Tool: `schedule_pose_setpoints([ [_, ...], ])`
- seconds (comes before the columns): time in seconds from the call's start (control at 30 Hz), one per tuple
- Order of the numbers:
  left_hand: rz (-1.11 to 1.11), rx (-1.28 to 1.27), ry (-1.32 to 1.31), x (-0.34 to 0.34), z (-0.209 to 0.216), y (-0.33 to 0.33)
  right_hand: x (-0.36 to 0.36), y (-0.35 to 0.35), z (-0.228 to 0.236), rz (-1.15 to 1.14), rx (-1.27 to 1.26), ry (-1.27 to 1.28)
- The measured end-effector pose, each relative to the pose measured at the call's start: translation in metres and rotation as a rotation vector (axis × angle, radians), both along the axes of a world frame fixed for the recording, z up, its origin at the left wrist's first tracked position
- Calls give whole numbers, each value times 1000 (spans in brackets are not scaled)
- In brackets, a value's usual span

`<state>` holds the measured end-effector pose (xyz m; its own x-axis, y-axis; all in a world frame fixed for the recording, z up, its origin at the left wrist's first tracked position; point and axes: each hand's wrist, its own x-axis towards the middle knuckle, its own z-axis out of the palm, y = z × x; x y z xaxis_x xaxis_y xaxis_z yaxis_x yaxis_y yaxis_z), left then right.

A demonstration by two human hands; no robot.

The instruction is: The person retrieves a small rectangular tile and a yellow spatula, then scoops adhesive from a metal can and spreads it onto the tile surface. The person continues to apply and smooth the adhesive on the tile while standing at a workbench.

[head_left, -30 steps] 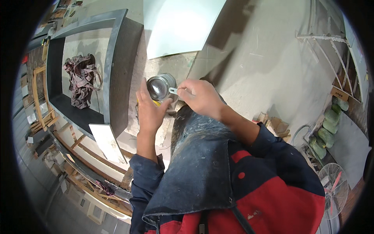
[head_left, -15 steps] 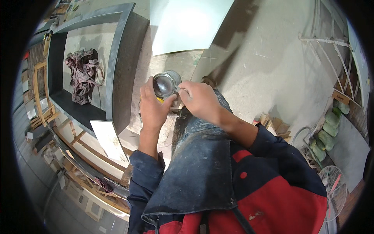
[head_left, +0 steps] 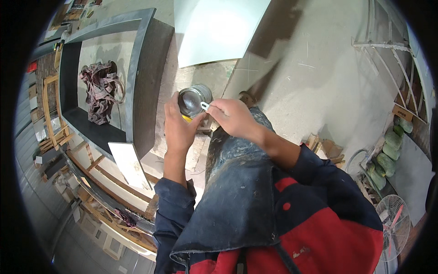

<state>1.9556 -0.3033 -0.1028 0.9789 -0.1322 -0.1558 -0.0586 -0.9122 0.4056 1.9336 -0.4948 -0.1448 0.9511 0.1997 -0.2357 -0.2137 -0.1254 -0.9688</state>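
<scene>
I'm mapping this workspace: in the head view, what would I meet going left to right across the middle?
Bundle of dark red rags inside the grey frame → left hand holding the metal can → right hand pinching the can's pull tab → stacked green sacks → floor fan.

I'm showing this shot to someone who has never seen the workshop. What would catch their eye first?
At centre, the left hand holds a shiny metal can, and the right hand pinches a small white tab at its top. Left of them stands a dark grey frame with a crumpled reddish rag inside. Below, the person's red and navy jacket fills the foreground.
</scene>
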Motion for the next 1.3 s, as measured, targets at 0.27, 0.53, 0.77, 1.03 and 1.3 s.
schedule_pose_setpoints([
  [0.27, 25, -31, 96, -1, 6, -6, -2, -14, 1, -81, -1, -38],
  [0.53, 308, -303, 186, -18, -9, 1, 17, -10, 15, 39, -134, -15],
  [0.77, 12, -146, -45, -13, -11, 7, 27, -12, 19, 165, -303, -14],
  [1.03, 235, -150, -151, -20, -28, -23, 16, -7, 25, 118, -338, -10],
  [1.3, 33, -218, -42, -10, -14, -10, 8, -5, 29, 22, -349, -87],
])
